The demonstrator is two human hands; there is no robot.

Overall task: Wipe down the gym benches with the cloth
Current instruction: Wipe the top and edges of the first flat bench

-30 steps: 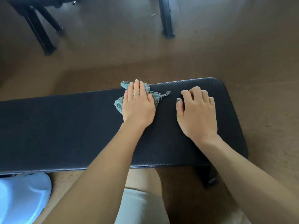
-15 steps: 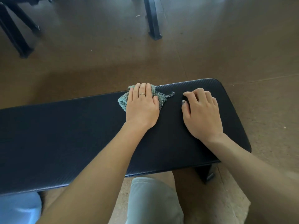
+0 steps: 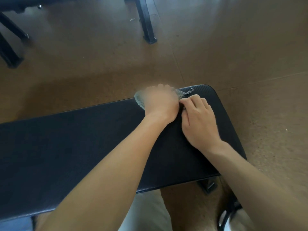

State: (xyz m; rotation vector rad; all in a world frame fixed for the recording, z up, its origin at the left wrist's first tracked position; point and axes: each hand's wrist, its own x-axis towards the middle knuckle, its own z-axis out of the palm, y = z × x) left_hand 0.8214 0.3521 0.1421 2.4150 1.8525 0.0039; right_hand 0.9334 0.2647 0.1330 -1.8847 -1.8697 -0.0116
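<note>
A long black padded bench (image 3: 83,139) runs across the view from the left. My left hand (image 3: 160,102) presses a grey-green cloth (image 3: 139,99) against the bench's far edge near its right end. This hand is motion-blurred, and its fingers reach over the edge. The cloth shows on both sides of the hand, and its small loop trails to the right. My right hand (image 3: 200,120) rests on the bench top just right of the left hand, almost touching it. Its fingers are curled under and I see nothing in them.
Brown floor surrounds the bench. Black legs of other equipment stand at the far middle (image 3: 147,25) and far left (image 3: 10,47). The bench's foot (image 3: 207,185) shows under its right end, beside my knee and a shoe (image 3: 228,214).
My left hand has swept the cloth to the right and out to the far edge, up against my right hand. The right hand's fingers have curled further. The camera has shifted.
</note>
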